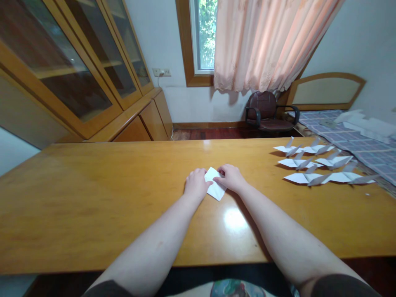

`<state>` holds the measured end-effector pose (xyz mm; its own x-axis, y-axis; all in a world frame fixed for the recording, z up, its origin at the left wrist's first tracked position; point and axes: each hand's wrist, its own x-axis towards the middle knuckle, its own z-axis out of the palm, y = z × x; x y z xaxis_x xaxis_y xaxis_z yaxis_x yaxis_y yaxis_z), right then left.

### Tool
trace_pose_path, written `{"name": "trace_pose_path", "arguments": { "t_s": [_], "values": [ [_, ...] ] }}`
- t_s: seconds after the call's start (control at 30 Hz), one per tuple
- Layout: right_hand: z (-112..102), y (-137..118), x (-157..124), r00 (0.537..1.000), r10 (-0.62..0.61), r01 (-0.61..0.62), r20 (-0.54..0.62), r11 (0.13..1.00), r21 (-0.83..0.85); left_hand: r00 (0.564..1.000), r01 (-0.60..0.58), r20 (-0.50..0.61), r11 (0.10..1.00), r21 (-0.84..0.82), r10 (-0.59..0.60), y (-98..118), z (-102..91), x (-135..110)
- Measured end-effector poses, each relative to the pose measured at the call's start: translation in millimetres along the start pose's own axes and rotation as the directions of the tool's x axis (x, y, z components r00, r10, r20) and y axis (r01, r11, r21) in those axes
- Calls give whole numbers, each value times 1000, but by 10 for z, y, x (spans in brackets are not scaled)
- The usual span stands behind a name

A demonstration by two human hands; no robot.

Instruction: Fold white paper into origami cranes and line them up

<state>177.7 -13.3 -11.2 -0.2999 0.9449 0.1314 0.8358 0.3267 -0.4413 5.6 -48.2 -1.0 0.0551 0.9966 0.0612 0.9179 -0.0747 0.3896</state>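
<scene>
A small folded sheet of white paper (pixel 217 191) lies on the wooden table (pixel 108 206), one corner pointing toward me. My left hand (pixel 196 183) grips its left edge, with the thumb laid across the top face. At the upper right edge, my right hand (pixel 231 177) pinches the paper between thumb and curled fingers. Parts of the paper's sides are covered by my fingers. Over on the right of the table stand several folded white paper cranes (pixel 305 178) in rows, apart from both hands.
Beyond the table are a glass-door cabinet (pixel 93 62) at left, a brown armchair (pixel 266 111) under the pink curtain (pixel 256 45), and a bed (pixel 368 144) with white items on it at right. A tiny white scrap (pixel 367 194) lies near the table's right edge.
</scene>
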Motion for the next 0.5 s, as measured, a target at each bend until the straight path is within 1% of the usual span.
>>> {"name": "trace_pose_path", "arguments": {
  "t_s": [0.1,0.27,0.37,0.5],
  "values": [
    [9,-4,2,999,44,-42,-16,993,111,1000,10,-1,995,-98,-11,-12,17,-10],
    [-14,2,-10,996,88,-94,34,940,329,1000,12,17,979,-202,-9,-20,-21,-29],
    [-24,46,-12,991,130,-113,-14,908,404,999,20,45,965,-260,-9,-16,-48,-12],
    [-8,113,-3,980,184,-131,-75,883,451,997,72,39,917,-392,-62,-20,-20,32]
  ]
}}
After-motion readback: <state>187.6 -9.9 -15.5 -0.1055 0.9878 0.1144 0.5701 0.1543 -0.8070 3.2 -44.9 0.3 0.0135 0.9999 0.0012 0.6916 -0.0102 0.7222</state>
